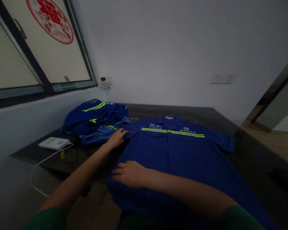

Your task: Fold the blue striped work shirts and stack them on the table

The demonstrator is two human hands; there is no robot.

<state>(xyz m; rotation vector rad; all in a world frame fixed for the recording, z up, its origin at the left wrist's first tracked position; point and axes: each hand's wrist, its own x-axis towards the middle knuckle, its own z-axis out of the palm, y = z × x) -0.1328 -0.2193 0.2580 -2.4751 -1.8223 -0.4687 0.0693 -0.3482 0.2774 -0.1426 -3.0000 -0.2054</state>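
A dark blue short-sleeved work shirt (169, 156) lies spread out, front up and collar away from me, with a yellow-green reflective stripe across its chest. My left hand (117, 138) is at the end of the sleeve on the left, its fingers closed on the cloth. Lower down, my right hand (131, 174) reaches across the shirt to its left side edge, fingers curled over the fabric there. The fingertips of both hands are partly hidden. The shirt's lower part hangs over the table's near edge, in dim light.
A heap of similar blue clothes (96, 119) sits at the left on the dark table (146, 110). In front of it lies a white power bank (54, 143) with a white cable (36, 167) hanging off the edge. A wall stands behind the table, a window to the left.
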